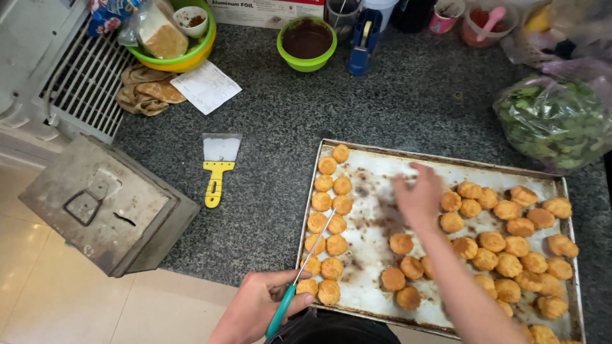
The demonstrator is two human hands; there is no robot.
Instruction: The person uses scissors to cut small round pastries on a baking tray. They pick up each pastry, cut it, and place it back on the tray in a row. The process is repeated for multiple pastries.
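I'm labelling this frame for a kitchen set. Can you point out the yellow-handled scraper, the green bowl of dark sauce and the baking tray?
Scraper [217, 172], head view, top of handle.
Green bowl [291, 56], head view, left rim.
Baking tray [382, 167], head view, bare floor.

Scraper [217, 167] left of tray [382, 156]; bowl [306, 40], perhaps of sauce, behind.

Dull stained metal baking tray [382, 159], rough golden baked puffs [497, 242], speckled smooth stone counter [280, 146], shiny green plastic bowl [306, 62], yellow plastic scraper handle [214, 185], thin white paper slip [205, 86]
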